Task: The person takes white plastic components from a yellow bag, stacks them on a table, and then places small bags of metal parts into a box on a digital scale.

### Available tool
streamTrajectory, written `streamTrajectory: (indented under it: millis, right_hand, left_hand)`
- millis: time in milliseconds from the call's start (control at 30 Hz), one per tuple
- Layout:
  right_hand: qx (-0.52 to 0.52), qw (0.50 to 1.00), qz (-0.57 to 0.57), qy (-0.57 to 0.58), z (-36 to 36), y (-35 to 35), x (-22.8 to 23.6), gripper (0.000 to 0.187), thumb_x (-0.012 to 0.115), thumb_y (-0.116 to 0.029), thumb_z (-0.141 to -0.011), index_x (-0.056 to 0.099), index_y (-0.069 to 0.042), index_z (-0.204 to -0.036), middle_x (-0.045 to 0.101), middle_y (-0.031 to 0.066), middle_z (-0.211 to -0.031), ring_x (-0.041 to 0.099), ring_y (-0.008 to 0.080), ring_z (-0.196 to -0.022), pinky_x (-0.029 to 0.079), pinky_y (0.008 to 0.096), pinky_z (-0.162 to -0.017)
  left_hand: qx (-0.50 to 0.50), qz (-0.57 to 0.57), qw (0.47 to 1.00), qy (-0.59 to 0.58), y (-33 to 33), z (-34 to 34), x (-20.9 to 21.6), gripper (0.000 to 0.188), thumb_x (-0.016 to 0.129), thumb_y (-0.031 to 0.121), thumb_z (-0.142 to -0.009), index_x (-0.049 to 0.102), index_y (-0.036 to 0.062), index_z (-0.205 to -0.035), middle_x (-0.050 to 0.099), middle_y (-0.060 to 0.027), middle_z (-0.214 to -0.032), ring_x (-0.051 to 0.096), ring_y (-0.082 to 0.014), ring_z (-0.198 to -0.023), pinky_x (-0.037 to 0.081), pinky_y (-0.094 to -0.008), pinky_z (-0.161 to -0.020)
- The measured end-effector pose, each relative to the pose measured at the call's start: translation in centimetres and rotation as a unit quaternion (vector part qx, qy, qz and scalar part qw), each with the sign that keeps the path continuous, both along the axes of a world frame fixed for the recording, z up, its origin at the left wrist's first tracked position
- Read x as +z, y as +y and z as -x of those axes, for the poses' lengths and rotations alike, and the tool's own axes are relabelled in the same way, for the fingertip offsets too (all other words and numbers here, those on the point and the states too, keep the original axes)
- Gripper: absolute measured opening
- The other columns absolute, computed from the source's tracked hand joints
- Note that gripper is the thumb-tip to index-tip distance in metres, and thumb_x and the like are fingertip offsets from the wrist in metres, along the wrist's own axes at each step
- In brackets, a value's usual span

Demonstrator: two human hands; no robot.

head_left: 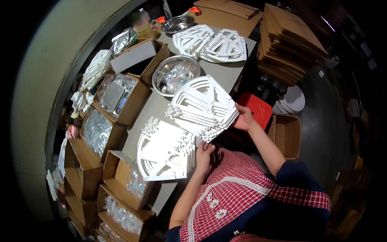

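A stack of white, fan-shaped plastic frames (pixel 207 103) is tilted over the table's near edge. My right hand (pixel 244 117) is closed around its right corner, the fingers partly hidden behind the frames. Just below the stack's lower corner is my left hand (pixel 204 155), its fingers curled together. Whether they grip that corner or something small cannot be made out. To the left of this hand, a second stack of white frames (pixel 165 151) lies on the grey table (pixel 141 109), brightly lit.
More white frames (pixel 223 46) lie at the table's far end, near a steel bowl (pixel 176 76) of small clear bags. Cardboard boxes (pixel 115 171) with bagged parts line the left side, one holding a scale (pixel 114 96). Flat cardboard (pixel 290 36) and a red stool (pixel 256 109) stand right.
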State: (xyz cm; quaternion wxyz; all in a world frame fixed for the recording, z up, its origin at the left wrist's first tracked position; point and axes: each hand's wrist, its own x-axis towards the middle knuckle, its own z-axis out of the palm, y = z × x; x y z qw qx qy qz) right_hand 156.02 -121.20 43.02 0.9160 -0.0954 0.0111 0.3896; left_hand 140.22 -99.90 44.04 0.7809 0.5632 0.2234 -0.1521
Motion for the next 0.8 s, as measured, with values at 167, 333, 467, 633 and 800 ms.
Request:
streamTrajectory:
  millis: [167,333,467,633,800]
  right_hand:
    - [-0.076,0.995,0.065,-0.024,1.5,-0.9,0.3,0.062,0.052,-0.038,-0.093,0.038,0.000,-0.140,0.045,0.0177,-0.141,0.043,0.0349,-0.129,0.032,0.0498,-0.109]
    - [-0.072,0.984,0.158,-0.040,0.5,-2.6,2.1,0.060,0.051,-0.042,-0.094,0.041,-0.004,-0.139,0.050,0.0148,-0.137,0.047,0.0313,-0.126,0.036,0.0490,-0.105]
    - [-0.117,0.930,0.346,-0.039,-2.4,-2.9,2.3,0.057,0.056,-0.041,-0.093,0.045,-0.003,-0.134,0.055,0.0121,-0.130,0.054,0.0237,-0.117,0.040,0.0385,-0.101]
    - [-0.089,0.871,0.482,-0.034,-3.3,-0.6,3.2,0.050,0.072,-0.025,-0.081,0.053,-0.002,-0.121,0.061,0.0090,-0.114,0.059,0.0184,-0.102,0.046,0.0318,-0.089]
    - [-0.090,0.895,0.434,-0.040,-2.4,-1.2,3.3,0.043,0.069,-0.014,-0.077,0.057,0.001,-0.116,0.063,0.0090,-0.107,0.059,0.0179,-0.096,0.046,0.0302,-0.087]
  left_hand:
    - [-0.006,0.114,0.993,-0.003,-2.3,-1.0,1.4,0.054,0.057,-0.007,-0.079,0.038,-0.0072,-0.130,0.044,-0.0215,-0.138,0.046,-0.0278,-0.125,0.038,-0.0329,-0.103]
    - [-0.086,0.144,0.986,-0.009,-4.9,-2.5,0.8,0.059,0.057,-0.002,-0.082,0.033,-0.0079,-0.136,0.045,-0.0216,-0.139,0.048,-0.0270,-0.124,0.039,-0.0321,-0.102]
    - [-0.119,0.051,0.985,0.115,-5.9,-4.2,-1.5,0.063,0.063,0.012,-0.089,0.031,-0.0037,-0.141,0.049,-0.0155,-0.136,0.054,-0.0215,-0.113,0.043,-0.0322,-0.095]
    - [0.085,0.086,0.982,0.146,-2.9,-4.0,2.2,0.041,0.064,0.019,-0.087,0.053,0.0005,-0.122,0.062,-0.0073,-0.109,0.057,-0.0206,-0.106,0.040,-0.0366,-0.098]
    - [0.195,0.204,0.945,0.166,-2.8,-3.3,4.1,0.031,0.063,0.015,-0.084,0.057,0.0038,-0.112,0.062,-0.0094,-0.110,0.057,-0.0254,-0.108,0.040,-0.0383,-0.102]
